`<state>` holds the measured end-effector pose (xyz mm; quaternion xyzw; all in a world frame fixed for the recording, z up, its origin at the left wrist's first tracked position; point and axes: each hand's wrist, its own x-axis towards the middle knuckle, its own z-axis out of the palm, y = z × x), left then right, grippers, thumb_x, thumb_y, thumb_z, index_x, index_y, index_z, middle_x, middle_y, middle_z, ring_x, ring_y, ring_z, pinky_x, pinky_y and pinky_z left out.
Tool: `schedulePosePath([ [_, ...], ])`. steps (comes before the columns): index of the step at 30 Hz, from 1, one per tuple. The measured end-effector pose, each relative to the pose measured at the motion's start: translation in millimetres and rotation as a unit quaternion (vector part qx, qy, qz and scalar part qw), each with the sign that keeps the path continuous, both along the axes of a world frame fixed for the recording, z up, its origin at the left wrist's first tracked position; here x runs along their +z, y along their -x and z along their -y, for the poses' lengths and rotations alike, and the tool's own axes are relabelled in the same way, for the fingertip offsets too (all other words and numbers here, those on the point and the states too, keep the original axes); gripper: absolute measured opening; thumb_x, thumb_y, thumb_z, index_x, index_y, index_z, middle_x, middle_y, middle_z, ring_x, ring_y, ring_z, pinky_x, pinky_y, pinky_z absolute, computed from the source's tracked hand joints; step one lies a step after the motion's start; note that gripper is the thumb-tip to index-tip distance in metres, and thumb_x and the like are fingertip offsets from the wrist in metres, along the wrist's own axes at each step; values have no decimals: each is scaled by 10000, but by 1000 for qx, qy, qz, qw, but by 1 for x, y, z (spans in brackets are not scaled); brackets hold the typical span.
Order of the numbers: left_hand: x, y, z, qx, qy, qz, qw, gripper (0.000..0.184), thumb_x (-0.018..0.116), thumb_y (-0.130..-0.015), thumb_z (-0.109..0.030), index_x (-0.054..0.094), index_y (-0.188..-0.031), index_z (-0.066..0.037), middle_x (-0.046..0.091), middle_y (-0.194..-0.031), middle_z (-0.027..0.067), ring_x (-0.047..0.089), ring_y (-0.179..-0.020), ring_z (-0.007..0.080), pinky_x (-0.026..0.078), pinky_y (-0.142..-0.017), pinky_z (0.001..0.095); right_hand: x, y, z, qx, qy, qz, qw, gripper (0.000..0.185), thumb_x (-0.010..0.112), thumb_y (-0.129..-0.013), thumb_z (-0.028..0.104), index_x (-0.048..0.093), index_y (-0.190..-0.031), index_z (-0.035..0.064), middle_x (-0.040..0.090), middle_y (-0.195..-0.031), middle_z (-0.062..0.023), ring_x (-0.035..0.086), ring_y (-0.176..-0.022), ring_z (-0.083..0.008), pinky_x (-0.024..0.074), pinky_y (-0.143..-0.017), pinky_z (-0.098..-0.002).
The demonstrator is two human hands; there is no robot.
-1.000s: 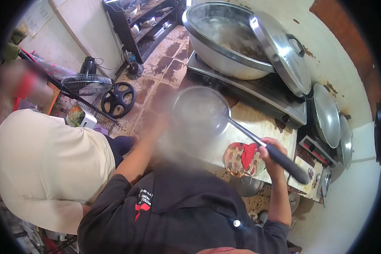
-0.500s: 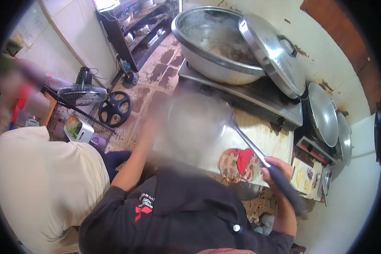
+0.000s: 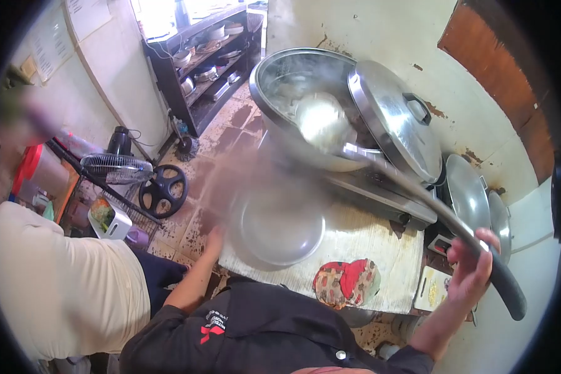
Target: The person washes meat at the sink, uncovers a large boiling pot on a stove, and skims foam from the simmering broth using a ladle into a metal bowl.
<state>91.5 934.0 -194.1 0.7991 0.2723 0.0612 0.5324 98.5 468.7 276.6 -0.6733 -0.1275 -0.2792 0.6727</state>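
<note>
**Long-handled dipper reaching from right hand to steaming pot**

At left, a person in a cream top [image 3: 62,280] stands close by. The left hand [image 3: 213,242] is beside a round bowl [image 3: 283,234] on the table; haze hides its fingertips, so its grip and opening cannot be told. The dipper [image 3: 417,189] has its head over the mouth of the large pot [image 3: 263,112], up and left of the right hand [image 3: 472,268], its long axis slanting between them. The right hand, on the handle, is curled closed around it. Half a second earlier, the dipper's head was over the table, outside the pot.
</note>
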Motion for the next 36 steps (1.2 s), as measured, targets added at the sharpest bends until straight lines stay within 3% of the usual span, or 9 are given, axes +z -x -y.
schedulePosePath([
  [1, 0, -4, 3, -19, 7, -6, 1000, 415, 451, -898, -355, 533, -1151, -36, 597, -1065, 127, 544, -1014, 241, 387, -894, 314, 4, -14, -16, 7, 25, 8, 1000, 395, 581, -825, 298, 501, -1036, -26, 604, -830, -118, 625, -626, -170, 526, -545, -244],
  [4, 58, -19, 26, -50, -35, -127, 990, 481, 353, -917, -421, 514, -1175, -48, 561, -1125, 188, 513, -1078, 313, 379, -906, 359, 17, -58, -68, 42, 120, 8, 992, 288, 626, -785, 157, 561, -1010, -11, 629, -797, -105, 619, -709, -148, 498, -641, -243],
  [7, 69, -25, 33, -83, -55, -171, 980, 516, 261, -923, -430, 482, -1193, -51, 515, -1171, 207, 450, -1121, 370, 357, -928, 404, 16, -105, -99, 24, 282, 44, 958, 231, 658, -744, 122, 604, -937, 8, 629, -781, -72, 577, -692, -96, 457, -660, -214],
  [10, 73, -22, 31, -102, -51, -125, 986, 533, 266, -919, -461, 479, -1187, -53, 526, -1146, 216, 469, -1087, 387, 371, -901, 425, 17, -141, -120, 30, 349, 50, 935, 212, 673, -727, 126, 612, -905, 28, 605, -713, -58, 549, -631, -76, 441, -616, -205],
  [19, 87, -25, 32, -135, -69, -128, 980, 528, 270, -918, -472, 489, -1155, -54, 561, -1060, 228, 506, -1014, 405, 394, -837, 442, -4, -192, -133, 42, 385, 8, 922, 204, 674, -728, 133, 606, -896, 40, 591, -682, -62, 551, -615, -86, 447, -608, -224],
  [22, 82, -27, 31, -131, -67, -148, 978, 525, 275, -917, -474, 496, -1138, -52, 571, -1022, 234, 511, -990, 416, 398, -813, 451, -8, -198, -133, 25, 358, -33, 933, 211, 674, -732, 147, 609, -903, 42, 595, -687, -50, 545, -625, -79, 444, -614, -220],
  [25, 84, -29, 32, -131, -46, -140, 980, 524, 282, -915, -479, 506, -1116, -49, 572, -993, 245, 515, -964, 427, 400, -790, 463, -10, -201, -135, 39, 237, -127, 962, 209, 673, -735, 158, 615, -901, 45, 603, -698, -33, 543, -628, -76, 442, -619, -214],
  [28, 83, -31, 33, -132, -56, -134, 980, 520, 293, -912, -476, 511, -1096, -41, 572, -968, 256, 516, -946, 437, 402, -773, 469, -8, -205, -139, 57, 213, -154, 963, 202, 619, -768, 112, 584, -932, 0, 623, -780, -66, 601, -706, -110, 490, -682, -218],
  [36, 68, -33, 28, -137, -59, -145, 978, 506, 322, -906, -462, 501, -1128, -43, 573, -972, 258, 518, -945, 436, 407, -774, 465, -15, -213, -161, 76, 294, -62, 951, 263, 700, -696, 128, 620, -928, 32, 636, -768, -65, 576, -662, -85, 456, -622, -211],
])
